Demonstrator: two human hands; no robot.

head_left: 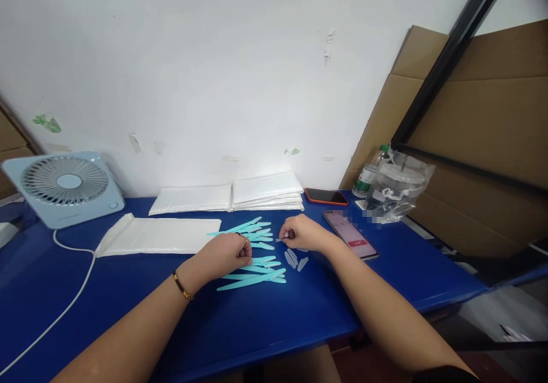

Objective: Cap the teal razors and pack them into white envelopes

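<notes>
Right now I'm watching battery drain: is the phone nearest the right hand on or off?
On. The phone lies face up with its screen lit, showing a red band.

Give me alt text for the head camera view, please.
Two bare hands, left hand and right hand, rest among thin turquoise plastic sticks on a blue table; the right pinches a small pale piece. White padded envelopes lie behind.
</notes>
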